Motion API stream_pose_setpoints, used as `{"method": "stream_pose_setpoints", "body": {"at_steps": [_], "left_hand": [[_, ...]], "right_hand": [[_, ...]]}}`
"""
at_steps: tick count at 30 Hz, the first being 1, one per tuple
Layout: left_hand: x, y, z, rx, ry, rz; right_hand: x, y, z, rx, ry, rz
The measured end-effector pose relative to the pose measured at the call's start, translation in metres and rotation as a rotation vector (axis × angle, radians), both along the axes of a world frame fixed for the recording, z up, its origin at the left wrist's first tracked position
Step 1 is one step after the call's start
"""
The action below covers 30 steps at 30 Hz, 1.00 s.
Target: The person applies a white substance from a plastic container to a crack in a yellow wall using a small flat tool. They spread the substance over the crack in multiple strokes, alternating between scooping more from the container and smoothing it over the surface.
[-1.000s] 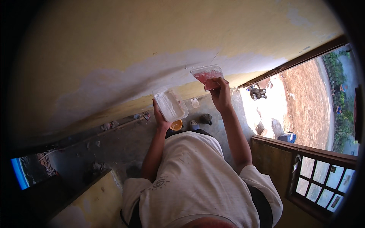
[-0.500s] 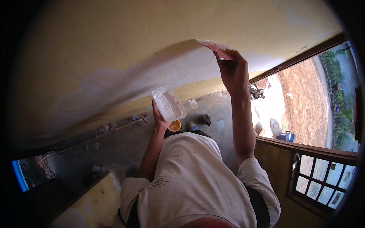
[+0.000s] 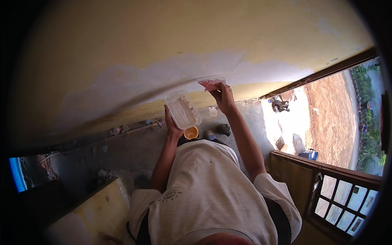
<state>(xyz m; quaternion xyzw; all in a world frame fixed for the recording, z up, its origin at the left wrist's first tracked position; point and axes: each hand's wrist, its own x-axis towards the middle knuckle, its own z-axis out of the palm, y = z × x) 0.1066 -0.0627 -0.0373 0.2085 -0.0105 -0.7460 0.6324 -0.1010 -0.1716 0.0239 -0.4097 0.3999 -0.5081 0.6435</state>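
Observation:
My left hand (image 3: 173, 124) grips a clear plastic tub (image 3: 183, 110) by its side, with white paste spread inside it. In my right hand (image 3: 223, 98) is a red putty spreader (image 3: 211, 84) with a pale, smeared edge, held close to the wall. The spreader is just above and to the right of the tub; whether its edge touches the wall I cannot tell. Across the yellow wall (image 3: 171, 32) runs a broad whitish patch (image 3: 151, 73).
An orange bucket (image 3: 191, 132) stands on the grey floor by my feet, with a dark lump (image 3: 223, 129) beside it. To the right, a doorway opens onto bare brown ground (image 3: 330, 114). A paned window (image 3: 341, 200) is at the lower right. Debris (image 3: 118, 130) lies along the wall's foot.
My right hand has come down and to the left with the spreader, nearer the tub. The tub stays in my left hand almost in the same place.

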Motion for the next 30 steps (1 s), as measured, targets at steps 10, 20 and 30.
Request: {"method": "stream_pose_setpoints", "body": {"at_steps": [10,20,30], "left_hand": [[0.007,0.006,0.007,-0.057,0.001,0.061],[0.019,0.005,0.004,-0.069,0.029,0.029],[0.034,0.005,0.001,-0.06,0.01,0.026]], "right_hand": [[-0.017,0.001,0.227,-0.187,-0.507,-0.186],[0.001,0.023,-0.015,0.309,-0.204,-0.075],[0.008,-0.017,0.139,-0.02,-0.405,-0.019]]}}
